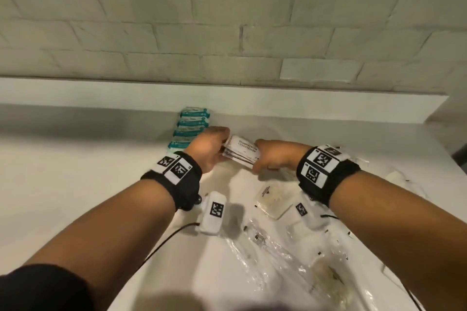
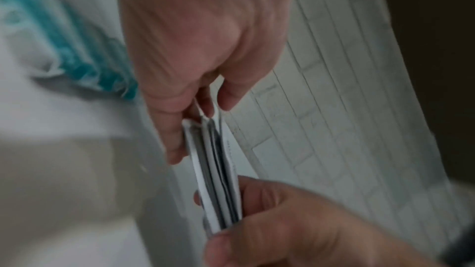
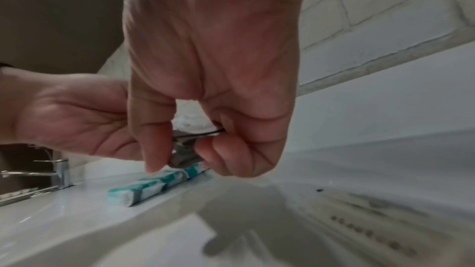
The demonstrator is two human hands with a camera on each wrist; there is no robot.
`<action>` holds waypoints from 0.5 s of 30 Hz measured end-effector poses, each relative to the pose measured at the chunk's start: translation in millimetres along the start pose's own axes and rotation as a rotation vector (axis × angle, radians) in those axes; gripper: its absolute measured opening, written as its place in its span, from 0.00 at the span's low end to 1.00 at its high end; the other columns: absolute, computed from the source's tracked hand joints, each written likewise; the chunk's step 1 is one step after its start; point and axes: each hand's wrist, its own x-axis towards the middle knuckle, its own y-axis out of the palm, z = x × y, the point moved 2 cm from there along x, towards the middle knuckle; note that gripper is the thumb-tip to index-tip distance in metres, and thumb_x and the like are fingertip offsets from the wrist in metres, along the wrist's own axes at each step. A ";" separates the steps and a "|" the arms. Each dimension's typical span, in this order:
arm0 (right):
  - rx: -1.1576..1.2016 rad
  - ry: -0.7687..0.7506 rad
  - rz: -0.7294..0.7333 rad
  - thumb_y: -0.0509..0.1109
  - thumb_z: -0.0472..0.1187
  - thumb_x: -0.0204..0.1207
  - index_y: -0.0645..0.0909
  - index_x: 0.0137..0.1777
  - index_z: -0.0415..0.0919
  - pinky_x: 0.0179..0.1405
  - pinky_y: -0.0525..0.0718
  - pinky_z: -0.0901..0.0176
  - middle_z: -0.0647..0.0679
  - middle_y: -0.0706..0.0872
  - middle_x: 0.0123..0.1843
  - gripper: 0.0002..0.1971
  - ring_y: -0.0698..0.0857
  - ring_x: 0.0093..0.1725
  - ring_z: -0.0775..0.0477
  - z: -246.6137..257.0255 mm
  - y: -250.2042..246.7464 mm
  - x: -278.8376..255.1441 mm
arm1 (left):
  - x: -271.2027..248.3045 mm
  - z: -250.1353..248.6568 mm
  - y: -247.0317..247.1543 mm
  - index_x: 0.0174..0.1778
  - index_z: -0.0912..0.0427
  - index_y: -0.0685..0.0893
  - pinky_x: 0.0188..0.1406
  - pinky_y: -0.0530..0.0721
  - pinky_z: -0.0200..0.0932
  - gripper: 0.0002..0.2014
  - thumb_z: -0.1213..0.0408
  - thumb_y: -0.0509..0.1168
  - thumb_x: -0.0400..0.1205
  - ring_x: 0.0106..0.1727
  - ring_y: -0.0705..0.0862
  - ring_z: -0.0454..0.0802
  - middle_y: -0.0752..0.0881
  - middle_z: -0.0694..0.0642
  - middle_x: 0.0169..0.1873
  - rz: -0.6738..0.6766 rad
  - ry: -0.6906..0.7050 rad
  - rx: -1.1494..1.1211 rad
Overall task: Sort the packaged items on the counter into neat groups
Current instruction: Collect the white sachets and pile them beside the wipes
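A stack of white shampoo sachets (image 1: 241,150) is held above the white counter (image 1: 75,171) between both hands. My left hand (image 1: 214,149) pinches the stack's left end, thumb on top and fingers beneath. My right hand (image 1: 267,159) grips the right end with curled fingers. The left wrist view shows the sachet stack (image 2: 217,170) edge-on between my left hand (image 2: 195,109) and my right hand (image 2: 270,220). In the right wrist view my right hand (image 3: 195,149) pinches the sachets (image 3: 187,147). A neat row of teal-and-white packets (image 1: 190,129) lies at the back, just left of my left hand.
Clear plastic-wrapped items (image 1: 273,201) and crinkled clear wrappers (image 1: 265,255) lie scattered on the counter near me, under and right of my right forearm. A brick wall with a ledge (image 1: 227,88) bounds the counter's back. A chrome tap (image 3: 59,172) stands far left.
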 end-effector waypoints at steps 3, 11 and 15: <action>-0.154 0.021 0.053 0.78 0.40 0.67 0.75 0.66 0.38 0.54 0.87 0.48 0.42 0.86 0.56 0.28 0.86 0.52 0.42 3.2 -4.2 17.3 | 12.2 -4.9 1.2 0.62 0.60 0.73 0.42 0.85 0.47 0.16 0.57 0.64 0.82 0.53 0.85 0.59 0.84 0.63 0.55 -0.041 0.010 0.552; -0.551 0.025 -0.022 0.82 0.47 0.60 0.70 0.67 0.43 0.51 0.86 0.47 0.44 0.71 0.61 0.36 0.83 0.50 0.40 3.2 2.2 29.7 | 7.4 4.3 17.8 0.67 0.61 0.67 0.40 0.77 0.44 0.32 0.55 0.75 0.72 0.52 0.84 0.59 0.83 0.62 0.55 0.175 0.281 1.833; -0.595 -0.030 -0.095 0.82 0.49 0.63 0.67 0.71 0.42 0.50 0.83 0.49 0.43 0.75 0.63 0.39 0.83 0.55 0.39 -3.6 0.5 29.5 | 15.2 9.1 20.6 0.68 0.62 0.67 0.41 0.79 0.47 0.31 0.55 0.73 0.74 0.50 0.85 0.59 0.85 0.60 0.52 0.090 0.380 1.800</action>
